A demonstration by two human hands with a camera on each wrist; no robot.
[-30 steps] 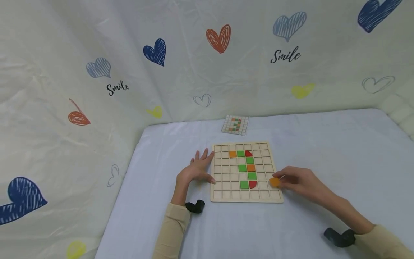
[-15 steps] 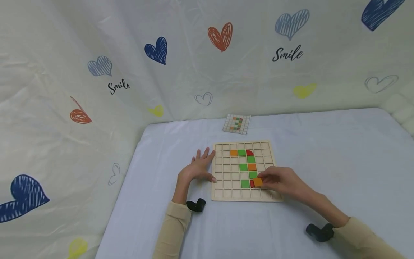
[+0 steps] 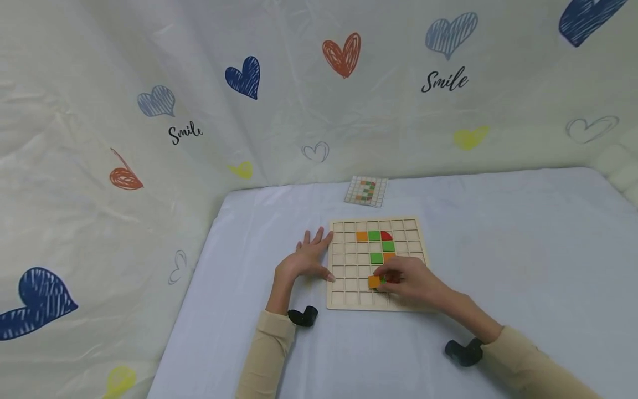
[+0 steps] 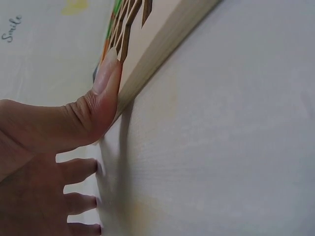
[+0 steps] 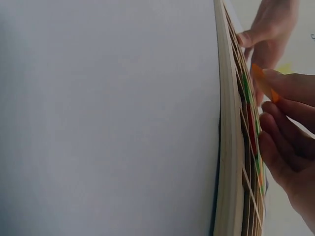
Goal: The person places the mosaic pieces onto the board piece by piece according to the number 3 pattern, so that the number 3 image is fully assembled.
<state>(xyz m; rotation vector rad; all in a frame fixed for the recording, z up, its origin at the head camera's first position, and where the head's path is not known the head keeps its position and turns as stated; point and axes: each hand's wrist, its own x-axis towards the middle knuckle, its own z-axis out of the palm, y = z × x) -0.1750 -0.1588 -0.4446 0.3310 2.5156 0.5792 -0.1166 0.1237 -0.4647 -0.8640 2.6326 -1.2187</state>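
Observation:
A wooden grid board (image 3: 349, 302) lies on the white cloth, with several green, orange and red tiles set in its cells. My right hand (image 3: 411, 280) pinches an orange square tile (image 3: 374, 282) between thumb and fingers, over the lower middle of the board. In the right wrist view that orange tile (image 5: 264, 82) is tilted and held above the grid. My left hand (image 3: 302, 263) is spread at the board's left edge, its thumb (image 4: 106, 78) touching the rim. The right hand covers some of the lower tiles in the head view.
Behind the board lies a small printed card (image 3: 366, 192) with a coloured grid pattern. White cloth (image 3: 508, 233) covers the table. A hanging sheet (image 3: 279, 122) with hearts and lettering rises at the back and left. A black device sits at each wrist.
My right hand has carried the orange tile leftward from the board's right edge, past the red tile, to the lower middle. My left hand stays at the left edge.

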